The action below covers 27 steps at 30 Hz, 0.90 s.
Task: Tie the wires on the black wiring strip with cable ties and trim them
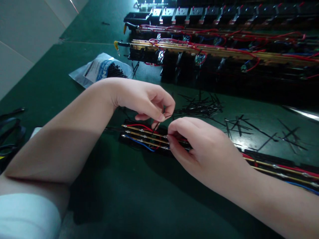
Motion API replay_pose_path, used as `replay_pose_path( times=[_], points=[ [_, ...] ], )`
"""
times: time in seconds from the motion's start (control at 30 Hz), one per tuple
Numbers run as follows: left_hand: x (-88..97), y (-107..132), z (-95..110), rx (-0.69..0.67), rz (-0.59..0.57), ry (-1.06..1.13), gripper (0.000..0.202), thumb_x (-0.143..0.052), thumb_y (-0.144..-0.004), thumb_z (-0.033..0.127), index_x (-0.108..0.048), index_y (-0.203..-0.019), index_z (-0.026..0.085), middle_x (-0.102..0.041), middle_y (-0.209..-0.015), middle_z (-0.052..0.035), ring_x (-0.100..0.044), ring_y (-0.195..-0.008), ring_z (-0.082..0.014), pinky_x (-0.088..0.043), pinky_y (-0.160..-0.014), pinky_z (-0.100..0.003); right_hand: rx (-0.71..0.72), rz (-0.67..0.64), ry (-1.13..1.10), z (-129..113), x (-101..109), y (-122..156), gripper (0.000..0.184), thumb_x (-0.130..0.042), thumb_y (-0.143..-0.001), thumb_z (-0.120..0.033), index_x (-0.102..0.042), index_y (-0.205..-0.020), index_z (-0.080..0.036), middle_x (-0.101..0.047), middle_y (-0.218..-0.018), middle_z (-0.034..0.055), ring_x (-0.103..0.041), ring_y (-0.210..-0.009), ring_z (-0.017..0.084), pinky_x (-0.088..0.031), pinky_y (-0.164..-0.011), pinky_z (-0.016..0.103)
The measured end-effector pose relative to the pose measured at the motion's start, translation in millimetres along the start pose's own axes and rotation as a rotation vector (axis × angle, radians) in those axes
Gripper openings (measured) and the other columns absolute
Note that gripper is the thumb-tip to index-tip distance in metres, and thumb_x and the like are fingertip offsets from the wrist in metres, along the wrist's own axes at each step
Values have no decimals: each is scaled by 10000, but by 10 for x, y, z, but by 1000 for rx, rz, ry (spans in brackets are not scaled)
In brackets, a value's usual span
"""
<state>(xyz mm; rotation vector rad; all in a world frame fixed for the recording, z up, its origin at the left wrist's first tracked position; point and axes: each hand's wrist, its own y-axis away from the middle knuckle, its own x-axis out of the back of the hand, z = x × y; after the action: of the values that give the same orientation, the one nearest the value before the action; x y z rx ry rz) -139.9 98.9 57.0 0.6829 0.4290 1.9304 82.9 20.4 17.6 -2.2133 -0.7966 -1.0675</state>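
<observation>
My left hand (152,101) is bent over the left end of a long black strip assembly with brass rods (146,136). Thumb and fingers pinch a thin black cable tie (157,124), which reaches down toward the rods. My right hand (199,139) is closed just to the right, over the same rods, thumb and forefinger pressed together; what lies between them is hidden. A red wire (139,125) and a blue wire (142,143) run along the rods. Part of the assembly is covered by my right hand and forearm.
Loose black cable ties (201,105) lie scattered behind my hands on the green table (119,199). A clear plastic bag (99,68) of small black pieces sits behind my left wrist. Larger assemblies with brass bars and red wires (211,49) fill the back. Black scissor-like handles (12,129) are at far left.
</observation>
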Motion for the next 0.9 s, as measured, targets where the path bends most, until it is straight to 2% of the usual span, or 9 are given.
replay_pose_path(
  times=[0.13,0.3,0.37,0.47,0.6,0.73,0.9],
  points=[
    [-64,61,101,65,134,-181,49,-709,-809,234,-732,-853,233,-686,-710,40,-602,-556,-114,-411,-526,-217,-8,-10,2,-7,-13,4,125,-543,-920,-76,-626,-919,-169,-691,-857,41,-605,-750,176,-420,-626,299],
    [-250,141,122,65,329,-321,100,-720,-718,176,-761,-765,254,-665,-658,48,-569,-516,-113,-364,-471,-207,-10,-37,15,-30,-10,-3,123,-521,-943,-96,-614,-922,-174,-683,-860,51,-575,-755,183,-395,-632,311],
    [-376,195,96,71,406,-321,83,-688,-743,202,-749,-772,251,-668,-664,42,-571,-532,-120,-369,-475,-212,5,-41,19,-32,-8,-5,123,-520,-948,-95,-608,-915,-174,-673,-849,50,-559,-743,179,-378,-622,309],
    [-608,275,48,83,597,-242,105,-635,-840,302,-714,-830,234,-677,-723,25,-585,-597,-130,-386,-505,-219,6,-51,27,-30,-12,-10,122,-527,-940,-86,-603,-901,-174,-654,-836,44,-547,-734,173,-360,-616,304],
    [-854,300,-28,56,745,-143,139,-569,-897,315,-655,-902,207,-634,-766,13,-571,-672,-140,-399,-569,-244,-8,-53,44,-36,-20,-20,115,-537,-942,-96,-596,-885,-177,-635,-821,35,-535,-722,168,-340,-610,303],
    [-926,253,-102,0,823,-126,118,-570,-909,289,-637,-914,192,-580,-743,29,-509,-656,-121,-394,-596,-248,-9,-59,44,-41,-16,-22,117,-537,-945,-98,-589,-877,-177,-626,-809,29,-530,-719,164,-336,-610,300],
    [-944,213,-156,-23,882,-106,105,-587,-918,282,-637,-898,192,-628,-784,20,-563,-708,-130,-446,-668,-258,-2,-60,34,-32,-13,-17,119,-536,-942,-90,-596,-883,-174,-635,-816,31,-532,-718,162,-346,-611,297]
  ],
)
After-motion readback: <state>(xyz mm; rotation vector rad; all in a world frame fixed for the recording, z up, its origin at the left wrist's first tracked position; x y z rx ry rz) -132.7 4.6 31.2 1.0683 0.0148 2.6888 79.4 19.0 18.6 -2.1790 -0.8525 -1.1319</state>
